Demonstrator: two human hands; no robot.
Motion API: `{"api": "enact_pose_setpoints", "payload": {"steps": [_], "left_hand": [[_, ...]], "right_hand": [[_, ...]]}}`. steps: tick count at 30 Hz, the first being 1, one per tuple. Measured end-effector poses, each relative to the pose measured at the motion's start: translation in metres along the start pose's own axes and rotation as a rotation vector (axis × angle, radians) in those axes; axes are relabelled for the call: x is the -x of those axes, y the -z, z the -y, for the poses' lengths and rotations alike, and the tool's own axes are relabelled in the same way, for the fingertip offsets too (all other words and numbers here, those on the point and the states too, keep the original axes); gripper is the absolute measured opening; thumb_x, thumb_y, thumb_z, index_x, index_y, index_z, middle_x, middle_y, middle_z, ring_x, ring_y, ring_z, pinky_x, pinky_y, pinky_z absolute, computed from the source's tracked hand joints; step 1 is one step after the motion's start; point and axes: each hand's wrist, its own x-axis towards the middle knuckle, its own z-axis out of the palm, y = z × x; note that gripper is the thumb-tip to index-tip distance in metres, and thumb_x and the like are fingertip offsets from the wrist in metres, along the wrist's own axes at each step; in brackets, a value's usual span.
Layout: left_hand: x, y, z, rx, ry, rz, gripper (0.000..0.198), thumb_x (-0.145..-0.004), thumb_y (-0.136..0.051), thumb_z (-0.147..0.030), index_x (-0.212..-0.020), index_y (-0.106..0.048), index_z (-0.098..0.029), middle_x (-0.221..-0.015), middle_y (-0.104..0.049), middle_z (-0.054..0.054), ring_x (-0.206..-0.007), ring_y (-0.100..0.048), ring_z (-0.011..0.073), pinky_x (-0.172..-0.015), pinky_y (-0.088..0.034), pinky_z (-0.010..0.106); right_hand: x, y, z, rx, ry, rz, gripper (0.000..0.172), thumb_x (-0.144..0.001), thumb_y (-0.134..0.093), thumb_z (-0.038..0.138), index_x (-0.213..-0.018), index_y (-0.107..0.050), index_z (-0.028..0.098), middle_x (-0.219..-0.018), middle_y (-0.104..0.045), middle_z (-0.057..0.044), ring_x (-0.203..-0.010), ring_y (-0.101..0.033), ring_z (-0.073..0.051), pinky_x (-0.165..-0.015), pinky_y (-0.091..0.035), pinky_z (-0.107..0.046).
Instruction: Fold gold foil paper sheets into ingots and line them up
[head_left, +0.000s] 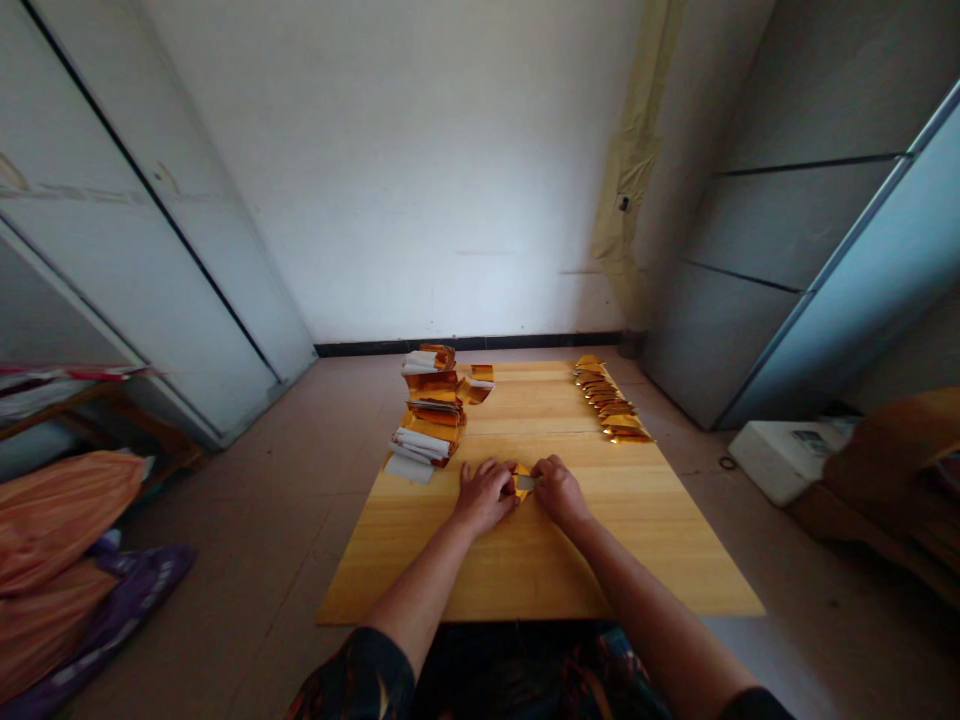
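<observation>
My left hand (485, 492) and my right hand (556, 488) rest close together on the wooden table (540, 560), fingers curled and pinching a small piece of gold foil paper (523, 483) between them. The paper shows a gold face and a pale side and is mostly hidden by my fingers. A stack of flat gold-and-white foil sheets (429, 420) lies just beyond my left hand. A row of folded gold pieces (609, 400) runs along the table's far right edge.
White cabinet doors (150, 280) stand at left, grey panels (780, 230) at right. Orange and purple cloth bundles (67, 560) lie on the floor at left. A white box (787, 455) and a wooden piece sit at right.
</observation>
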Motion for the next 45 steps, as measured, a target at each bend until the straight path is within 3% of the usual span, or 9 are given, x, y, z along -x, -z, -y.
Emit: {"api": "enact_pose_setpoints", "payload": {"steps": [5,9,16,22,25,29,35,40,45], "left_hand": [[0.004,-0.009,-0.007,-0.025,0.014,-0.066,0.041,-0.083,-0.056,-0.033,-0.124,-0.048,-0.033,-0.137,-0.05,0.003,-0.133,-0.032,0.0275,-0.108,-0.011,0.062],[0.004,-0.012,-0.011,-0.034,0.046,-0.082,0.052,-0.084,-0.054,-0.034,-0.134,-0.038,-0.031,-0.136,-0.05,0.007,-0.133,-0.031,0.0289,-0.108,-0.011,0.063],[0.004,-0.01,-0.013,-0.044,0.053,-0.076,0.048,-0.084,-0.054,-0.036,-0.13,-0.041,-0.03,-0.138,-0.048,0.005,-0.133,-0.031,0.0292,-0.107,-0.013,0.064],[0.007,-0.009,-0.016,-0.086,0.04,-0.103,0.036,-0.085,-0.053,-0.036,-0.121,-0.049,-0.03,-0.139,-0.048,0.004,-0.132,-0.033,0.0278,-0.104,-0.021,0.059],[0.007,-0.011,-0.023,-0.121,0.075,-0.139,0.031,-0.089,-0.047,-0.037,-0.117,-0.052,-0.028,-0.137,-0.05,0.004,-0.129,-0.036,0.0263,-0.102,-0.028,0.052],[0.006,-0.016,-0.033,-0.138,0.125,-0.194,0.032,-0.091,-0.042,-0.037,-0.119,-0.052,-0.025,-0.133,-0.052,0.008,-0.126,-0.039,0.0253,-0.098,-0.031,0.046],[0.004,-0.004,-0.021,-0.08,0.066,-0.138,0.042,-0.086,-0.048,-0.035,-0.127,-0.044,-0.024,-0.125,-0.058,0.008,-0.123,-0.042,0.0248,-0.093,-0.032,0.044],[-0.001,0.014,0.004,-0.029,-0.052,0.004,0.044,-0.076,-0.051,-0.013,-0.116,-0.053,-0.031,-0.13,-0.056,-0.001,-0.121,-0.044,0.0214,-0.092,-0.031,0.042],[0.0,0.015,0.006,-0.088,-0.178,-0.074,0.045,-0.074,-0.05,-0.006,-0.11,-0.058,-0.032,-0.118,-0.064,-0.003,-0.112,-0.048,0.02,-0.089,-0.03,0.04]], "right_hand": [[0.005,0.006,-0.002,-0.097,0.001,-0.077,0.021,-0.072,-0.047,0.007,-0.079,-0.059,0.021,-0.079,-0.062,-0.002,-0.072,-0.058,-0.015,-0.066,-0.042,-0.022],[0.014,0.003,0.008,-0.144,0.043,-0.013,0.021,-0.083,-0.045,0.015,-0.097,-0.06,0.021,-0.085,-0.067,-0.002,-0.077,-0.061,-0.015,-0.07,-0.043,-0.022],[0.021,0.013,0.011,0.124,0.138,0.043,0.02,-0.086,-0.047,0.015,-0.093,-0.064,0.02,-0.08,-0.066,-0.005,-0.08,-0.059,-0.017,-0.074,-0.042,-0.025],[0.028,0.015,0.015,-0.084,0.211,-0.031,0.028,-0.083,-0.041,0.011,-0.1,-0.061,0.019,-0.094,-0.068,-0.006,-0.089,-0.061,-0.017,-0.08,-0.046,-0.026],[0.031,0.01,0.029,-0.155,0.152,-0.023,0.031,-0.086,-0.037,0.012,-0.11,-0.055,0.019,-0.093,-0.069,-0.005,-0.085,-0.063,-0.015,-0.076,-0.046,-0.023],[0.029,0.007,0.04,0.012,0.052,0.071,0.036,-0.083,-0.041,0.01,-0.117,-0.05,0.016,-0.091,-0.071,-0.006,-0.083,-0.064,-0.016,-0.076,-0.044,-0.024],[0.029,0.012,0.04,0.212,0.135,0.114,0.03,-0.087,-0.04,0.011,-0.112,-0.055,0.017,-0.09,-0.069,-0.007,-0.082,-0.062,-0.016,-0.075,-0.038,-0.025],[0.034,0.012,0.043,0.365,0.295,0.105,0.017,-0.089,-0.045,0.019,-0.091,-0.062,0.019,-0.083,-0.068,-0.005,-0.081,-0.059,-0.016,-0.074,-0.031,-0.028],[0.03,0.026,0.032,0.453,0.397,0.136,0.018,-0.089,-0.045,0.02,-0.083,-0.062,0.02,-0.081,-0.069,-0.004,-0.077,-0.058,-0.015,-0.085,-0.027,-0.034]]}}
